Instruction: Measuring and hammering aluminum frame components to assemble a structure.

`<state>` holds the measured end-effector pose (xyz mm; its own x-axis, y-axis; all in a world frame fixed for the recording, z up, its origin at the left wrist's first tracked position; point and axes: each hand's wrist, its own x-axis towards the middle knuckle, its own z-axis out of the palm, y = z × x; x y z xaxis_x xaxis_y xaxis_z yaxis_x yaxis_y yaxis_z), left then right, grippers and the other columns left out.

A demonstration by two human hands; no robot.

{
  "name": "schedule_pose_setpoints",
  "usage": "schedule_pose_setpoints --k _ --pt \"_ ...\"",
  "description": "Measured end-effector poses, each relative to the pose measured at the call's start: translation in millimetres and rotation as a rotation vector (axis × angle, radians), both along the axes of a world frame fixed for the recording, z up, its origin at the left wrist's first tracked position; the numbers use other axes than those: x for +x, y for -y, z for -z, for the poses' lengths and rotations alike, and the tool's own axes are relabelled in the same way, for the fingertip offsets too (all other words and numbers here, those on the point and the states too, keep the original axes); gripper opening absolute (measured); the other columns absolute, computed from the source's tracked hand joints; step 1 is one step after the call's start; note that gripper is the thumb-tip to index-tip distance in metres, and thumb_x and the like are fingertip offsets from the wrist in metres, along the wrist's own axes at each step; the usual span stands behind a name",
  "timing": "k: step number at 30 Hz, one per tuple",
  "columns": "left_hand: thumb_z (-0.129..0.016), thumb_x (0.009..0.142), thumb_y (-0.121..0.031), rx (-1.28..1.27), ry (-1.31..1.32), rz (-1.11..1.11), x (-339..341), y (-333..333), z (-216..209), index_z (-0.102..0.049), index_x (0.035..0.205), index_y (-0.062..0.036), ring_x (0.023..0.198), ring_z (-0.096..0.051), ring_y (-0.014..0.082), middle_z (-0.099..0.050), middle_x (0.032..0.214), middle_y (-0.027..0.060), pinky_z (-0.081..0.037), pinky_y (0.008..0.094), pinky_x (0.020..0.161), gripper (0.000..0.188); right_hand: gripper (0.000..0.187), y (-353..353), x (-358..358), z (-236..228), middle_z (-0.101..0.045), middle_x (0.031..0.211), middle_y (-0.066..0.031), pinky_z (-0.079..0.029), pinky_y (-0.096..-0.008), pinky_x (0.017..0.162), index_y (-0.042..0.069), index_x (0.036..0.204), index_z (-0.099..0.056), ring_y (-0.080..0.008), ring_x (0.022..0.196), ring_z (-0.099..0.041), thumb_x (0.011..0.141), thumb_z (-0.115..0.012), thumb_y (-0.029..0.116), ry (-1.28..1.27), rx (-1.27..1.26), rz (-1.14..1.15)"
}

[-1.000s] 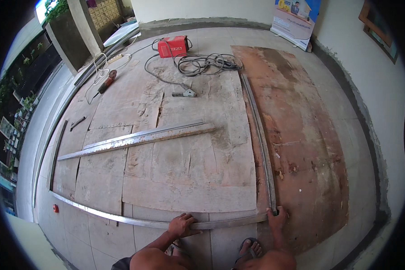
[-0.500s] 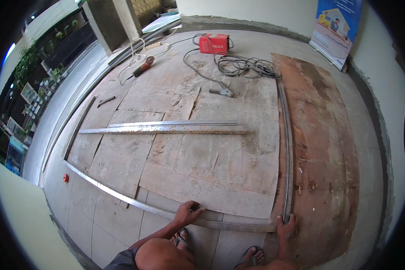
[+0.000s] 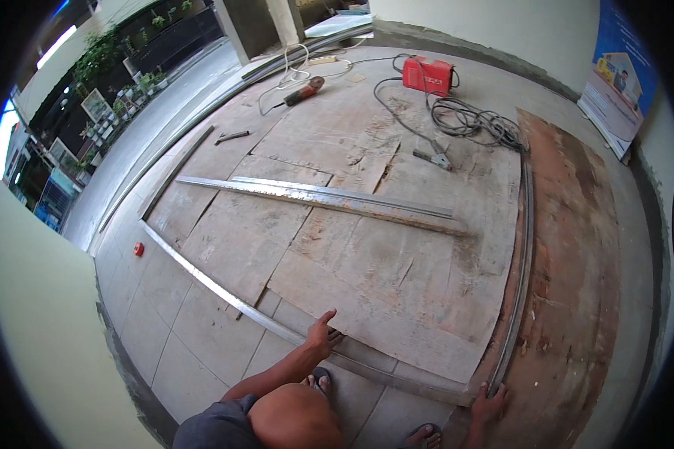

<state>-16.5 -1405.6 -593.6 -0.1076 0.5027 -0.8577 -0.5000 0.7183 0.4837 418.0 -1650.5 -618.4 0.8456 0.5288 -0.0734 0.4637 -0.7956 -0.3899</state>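
Note:
A long silvery metal bar [image 3: 236, 301] runs along the near side and meets a darker metal bar [image 3: 522, 258] at the near right corner. My right hand [image 3: 488, 404] grips the near end of that right bar at the corner, thumb and fingers on either side. My left hand [image 3: 322, 335] is over the near bar, thumb raised and fingers stretched out; whether it touches the bar is hard to tell. Another dark bar [image 3: 174, 173] forms the left side. Inside this outline, two metal bars [image 3: 318, 196] lie side by side on worn boards [image 3: 397, 292].
A red welding machine [image 3: 427, 76] stands at the back with coiled cables [image 3: 475, 120] and a clamp [image 3: 433, 157]. Farther left lie an angle grinder [image 3: 304, 92] and a hammer [image 3: 232, 137]. A small red tape measure [image 3: 138, 249] is on the tiles; a banner [image 3: 614, 82] stands at back right.
The view has turned, so everything appears tilted and shifted right. My left hand's thumb has lifted and its fingers have straightened. My right hand stays at the corner.

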Motion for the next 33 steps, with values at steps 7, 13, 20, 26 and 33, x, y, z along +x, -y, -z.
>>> schedule_pose_setpoints --k 7,13,20,26,33 --pt "-0.066 0.087 -0.048 0.091 0.259 -0.009 -20.4 5.2 8.1 -0.037 0.145 0.0016 0.128 -0.051 0.0374 -0.048 0.143 0.0207 -0.042 0.0516 0.109 0.081 0.067 -13.5 -2.5 15.0 -0.056 0.132 -0.028 -0.036 -0.0548 0.109 0.002 0.13 -0.058 -0.0483 0.129 -0.047 0.083 -0.074 0.046 0.048 0.062 -0.045" --pt "-0.069 0.087 -0.047 -0.002 0.101 0.025 -11.6 -0.7 14.0 -0.011 0.157 0.0006 0.146 -0.03 0.0356 -0.022 0.159 0.0215 -0.033 0.0499 0.117 0.103 0.061 -7.0 -0.7 -0.2 -0.055 0.129 -0.0323 -0.038 -0.0594 0.105 0.004 0.12 -0.058 -0.0532 0.13 -0.042 0.081 -0.075 0.047 -0.045 0.222 0.034" --pt "-0.069 0.087 -0.045 -0.003 0.1 0.034 -17.2 -1.7 13.5 -0.001 0.159 -0.0025 0.147 -0.029 0.0368 -0.017 0.162 0.0225 -0.031 0.05 0.119 0.108 0.063 -4.0 -7.7 2.7 -0.049 0.136 -0.0329 -0.037 -0.0598 0.107 0.004 0.124 -0.057 -0.0517 0.133 -0.041 0.082 -0.074 0.047 -0.028 0.224 0.064" --pt "-0.071 0.083 -0.048 -0.079 0.053 -0.029 -14.6 -9.2 -3.1 -0.013 0.157 -0.003 0.142 -0.034 0.0372 -0.025 0.158 0.0203 -0.033 0.0494 0.116 0.104 0.067 -10.5 -7.9 -5.9 -0.044 0.143 -0.0337 -0.034 -0.0579 0.111 0.005 0.13 -0.056 -0.0499 0.138 -0.037 0.081 -0.075 0.047 -0.086 0.083 0.043" --pt "-0.07 0.081 -0.051 -0.039 0.148 -0.048 -2.3 -6.2 -13.5 -0.043 0.144 -0.0051 0.128 -0.048 0.0343 -0.045 0.145 0.0144 -0.036 0.0486 0.111 0.083 0.063 -7.3 -5.8 -0.4 -0.05 0.138 -0.0313 -0.034 -0.0555 0.112 0.004 0.126 -0.058 -0.0496 0.138 -0.038 0.081 -0.077 0.043 -0.108 0.176 0.017"
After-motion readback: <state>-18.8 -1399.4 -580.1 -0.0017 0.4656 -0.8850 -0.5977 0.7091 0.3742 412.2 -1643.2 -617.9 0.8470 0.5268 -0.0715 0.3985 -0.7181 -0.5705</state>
